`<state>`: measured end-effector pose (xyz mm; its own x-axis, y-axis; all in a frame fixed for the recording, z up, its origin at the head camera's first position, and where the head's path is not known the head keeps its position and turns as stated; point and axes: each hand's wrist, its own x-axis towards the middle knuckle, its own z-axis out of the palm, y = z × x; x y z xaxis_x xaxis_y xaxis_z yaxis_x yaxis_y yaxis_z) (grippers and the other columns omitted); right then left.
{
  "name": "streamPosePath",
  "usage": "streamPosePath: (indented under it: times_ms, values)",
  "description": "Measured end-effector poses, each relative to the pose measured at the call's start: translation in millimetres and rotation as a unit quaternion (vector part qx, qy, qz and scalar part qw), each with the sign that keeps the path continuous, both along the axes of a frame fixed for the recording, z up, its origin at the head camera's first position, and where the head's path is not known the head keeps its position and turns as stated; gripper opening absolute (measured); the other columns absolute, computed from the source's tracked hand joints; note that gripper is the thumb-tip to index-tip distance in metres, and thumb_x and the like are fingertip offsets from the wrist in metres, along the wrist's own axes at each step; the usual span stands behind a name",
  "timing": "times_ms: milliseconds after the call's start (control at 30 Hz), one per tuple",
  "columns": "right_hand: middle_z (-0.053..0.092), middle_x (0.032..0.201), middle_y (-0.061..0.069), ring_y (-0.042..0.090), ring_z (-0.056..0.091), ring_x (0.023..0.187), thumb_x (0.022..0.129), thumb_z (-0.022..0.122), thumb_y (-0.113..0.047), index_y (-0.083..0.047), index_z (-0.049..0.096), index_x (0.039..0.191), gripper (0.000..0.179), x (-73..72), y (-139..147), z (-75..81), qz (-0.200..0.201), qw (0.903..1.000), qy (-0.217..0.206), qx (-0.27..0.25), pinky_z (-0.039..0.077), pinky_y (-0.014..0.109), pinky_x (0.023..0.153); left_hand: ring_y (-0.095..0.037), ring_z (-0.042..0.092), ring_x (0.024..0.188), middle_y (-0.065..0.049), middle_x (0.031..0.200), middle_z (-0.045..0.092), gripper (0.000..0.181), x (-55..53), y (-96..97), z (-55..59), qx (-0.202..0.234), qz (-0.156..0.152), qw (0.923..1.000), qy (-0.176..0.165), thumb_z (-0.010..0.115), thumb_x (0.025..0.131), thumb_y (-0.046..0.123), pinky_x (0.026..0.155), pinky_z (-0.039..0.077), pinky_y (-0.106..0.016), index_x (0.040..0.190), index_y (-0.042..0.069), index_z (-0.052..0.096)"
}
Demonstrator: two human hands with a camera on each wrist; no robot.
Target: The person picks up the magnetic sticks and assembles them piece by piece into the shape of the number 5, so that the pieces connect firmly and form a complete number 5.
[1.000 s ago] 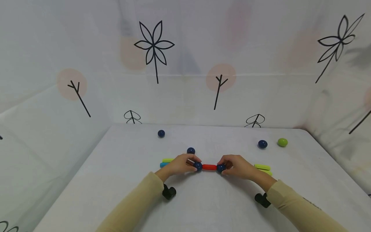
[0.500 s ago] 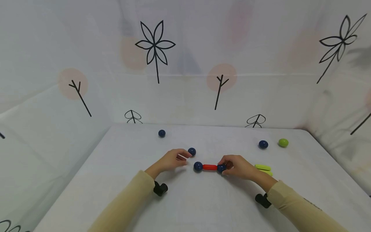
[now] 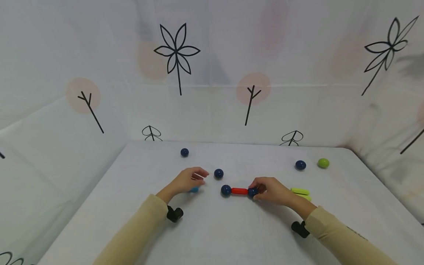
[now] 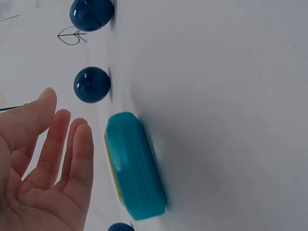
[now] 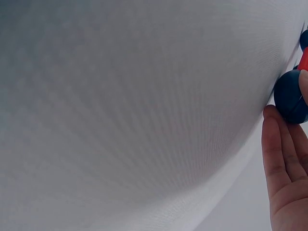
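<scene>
A red rod (image 3: pixel 239 191) lies on the table between two dark blue balls, joined to one at each end. My right hand (image 3: pixel 271 189) pinches the right-end ball (image 3: pixel 252 192) between fingers and thumb. The left-end ball (image 3: pixel 226 190) rests untouched. My left hand (image 3: pixel 187 179) hovers with relaxed, parted fingers and holds nothing. Below it lies a blue stick (image 4: pixel 134 166), mostly hidden by the hand in the head view. Along the blue stick's far side, a thin yellow edge shows in the left wrist view. Just beyond my left fingertips sits a loose dark blue ball (image 3: pixel 218 173).
Another dark blue ball (image 3: pixel 184 152) is at the back left. At the back right are a blue ball (image 3: pixel 300 165) and a green ball (image 3: pixel 323 163). Two yellow-green sticks (image 3: pixel 300 191) lie behind my right wrist. Patterned white cloth walls (image 3: pixel 212 110) surround the table.
My left hand has let go of the left-end ball and moved left, past the loose ball, to over the blue stick. The right hand keeps its hold.
</scene>
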<state>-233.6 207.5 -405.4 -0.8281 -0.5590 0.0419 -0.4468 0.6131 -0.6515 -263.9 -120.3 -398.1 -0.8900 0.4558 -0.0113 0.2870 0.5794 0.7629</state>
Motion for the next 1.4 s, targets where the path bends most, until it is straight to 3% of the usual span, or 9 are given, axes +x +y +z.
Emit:
streamPosePath:
  times_ms: [333, 700, 933, 1400]
  values:
    - [0.062, 0.094, -0.002, 0.013, 0.057, 0.082, 0.078, 0.074, -0.008, -0.010, 0.063, 0.103, 0.027, 0.3, 1, 0.6, -0.001, 1.0000, 0.003, -0.001, 0.051, 0.026, 0.074, -0.019, 0.055, 0.104, 0.001, 0.110, 0.062, 0.024, -0.2, -16.7, 1.1, -0.009, 0.047, 0.9988, -0.011, 0.064, 0.088, 0.011, 0.093, 0.043, -0.039, 0.112, 0.013, 0.064]
    - [0.062, 0.094, -0.002, 0.013, 0.057, 0.081, 0.077, 0.075, -0.007, -0.009, 0.063, 0.102, 0.028, 1.0, 0, 0.0, 0.003, 1.0000, 0.004, -0.002, 0.051, 0.027, 0.073, -0.020, 0.055, 0.105, 0.001, 0.110, 0.062, 0.021, -2.0, -28.0, -5.6, -0.046, 0.068, 0.9966, -0.011, 0.065, 0.088, 0.012, 0.094, 0.043, -0.039, 0.108, 0.015, 0.067]
    - [0.062, 0.094, -0.002, 0.014, 0.057, 0.082, 0.077, 0.075, -0.007, -0.009, 0.063, 0.102, 0.027, 1.4, 0, -0.9, 0.004, 1.0000, 0.004, -0.005, 0.051, 0.027, 0.073, -0.020, 0.055, 0.103, 0.000, 0.109, 0.061, 0.018, -6.8, -31.6, -11.6, -0.056, 0.069, 0.9959, -0.016, 0.063, 0.089, 0.010, 0.093, 0.043, -0.040, 0.106, 0.014, 0.067]
    - [0.062, 0.095, -0.001, 0.014, 0.057, 0.082, 0.078, 0.074, -0.007, -0.008, 0.063, 0.102, 0.027, 1.7, 0, -0.4, 0.008, 0.9999, 0.007, -0.007, 0.051, 0.026, 0.074, -0.017, 0.055, 0.095, 0.000, 0.102, 0.062, 0.018, -9.0, -29.7, -13.0, -0.083, 0.068, 0.9938, -0.028, 0.061, 0.089, 0.007, 0.087, 0.046, -0.036, 0.106, 0.011, 0.068]
